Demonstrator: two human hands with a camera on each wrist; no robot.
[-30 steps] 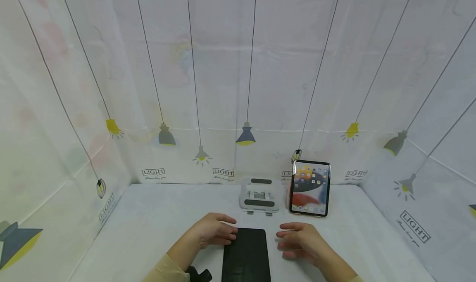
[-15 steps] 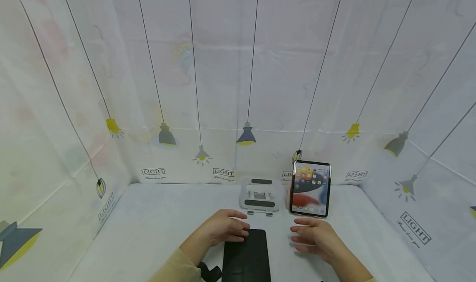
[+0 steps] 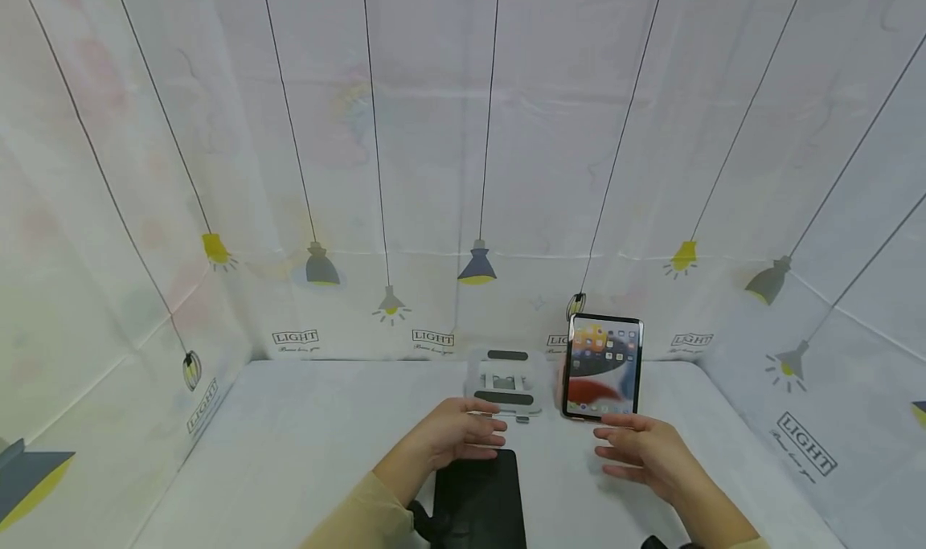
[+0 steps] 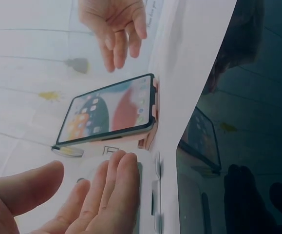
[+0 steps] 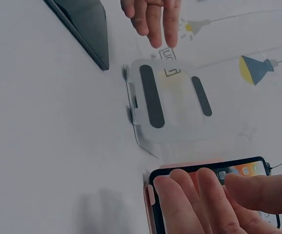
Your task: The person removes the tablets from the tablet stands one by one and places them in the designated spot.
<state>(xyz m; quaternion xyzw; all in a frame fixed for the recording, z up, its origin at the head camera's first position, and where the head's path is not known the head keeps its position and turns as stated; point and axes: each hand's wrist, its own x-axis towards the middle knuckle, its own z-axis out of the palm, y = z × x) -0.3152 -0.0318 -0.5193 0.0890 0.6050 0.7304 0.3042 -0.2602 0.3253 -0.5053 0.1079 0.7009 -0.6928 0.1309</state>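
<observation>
1. Two patterned sheets (image 3: 463,171), printed with hanging lamps, wall in the space, and they appear to serve as a plain backdrop.

2. Below them we see the white worktop (image 3: 304,436), which carries every object in view.

3. Nearest us lies a dark tablet (image 3: 479,497), flat and face up with its screen off, its far edge just under our left hand.

4. At the back right a lit tablet (image 3: 603,366) stands upright on a pink support, tilted back so that its screen of icons faces us. We judge that this lean is there to keep it readable and within reach.

5. Just left of it sits an empty white stand (image 3: 504,382) with two dark grip strips, which would likely keep a device from sliding.

6. Our left hand (image 3: 463,435) hovers between the dark tablet and the white stand, fingers straight and relaxed, holding nothing.

7. Our right hand (image 3: 644,446) is also spread and empty, fingertips just in front of the lit tablet's lower edge. We cannot tell whether they touch it.
</observation>
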